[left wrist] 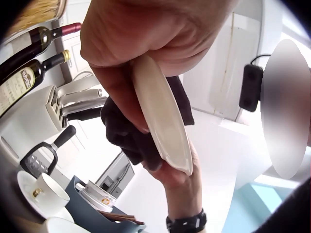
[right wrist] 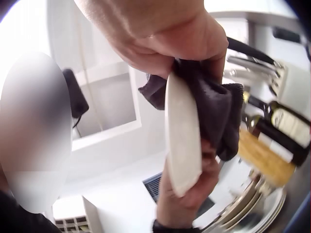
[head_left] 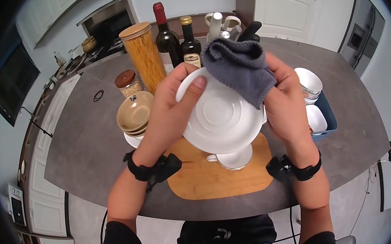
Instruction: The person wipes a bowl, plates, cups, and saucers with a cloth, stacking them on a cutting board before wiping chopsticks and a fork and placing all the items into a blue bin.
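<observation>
Raised over the wooden board (head_left: 208, 183) is a white saucer (head_left: 224, 136), its ringed face toward the head camera. My left hand (head_left: 169, 105) grips its left rim, thumb on the face and fingers behind. A dark grey cloth (head_left: 238, 63) lies bunched over the far right rim. My right hand (head_left: 286, 102) holds this cloth at the saucer's right edge; some of its fingers are hidden by fabric. From the right wrist, the saucer (right wrist: 182, 141) appears edge-on with cloth against one side. Below, a white teacup (head_left: 236, 159) stands on the board.
Stacked beige bowls (head_left: 133, 112), a small jar (head_left: 129, 82) and a tall pasta jar (head_left: 143, 52) stand left. Behind are a red-capped bottle (head_left: 167, 40), a gold-capped bottle (head_left: 191, 45) and a knife block (left wrist: 36, 114). At right, a blue bin (head_left: 330, 116) holds white bowls (head_left: 309, 81).
</observation>
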